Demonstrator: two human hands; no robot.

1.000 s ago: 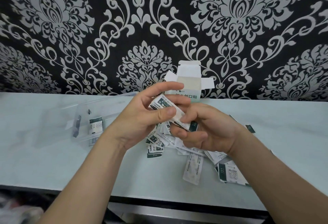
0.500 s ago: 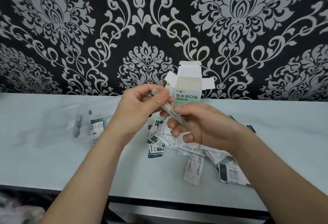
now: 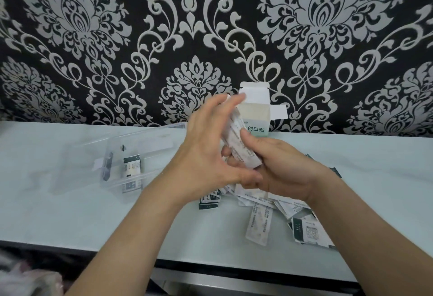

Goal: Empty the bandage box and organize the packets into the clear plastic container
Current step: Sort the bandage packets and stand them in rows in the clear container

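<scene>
R hand point(image 3: 288, 169) grip – clenched on packet stack point(image 3: 241, 145) | L hand point(image 3: 206, 152) grip released, fingers splayed – touching stack

Both forearms enter from the lower edge and converge toward the bandage box point(image 3: 256, 117), the reference point. Left hand point(image 3: 206, 155): raised just left of the box, back toward the camera, fingers extended and slightly spread, fingertips level with the box's open top, thumb angled down toward the right hand. Right hand point(image 3: 281, 169): just below the box, fingers curled, thumb pressed on a stack of packets point(image 3: 239, 141) gripped there. The hands touch at the left thumb.
</scene>
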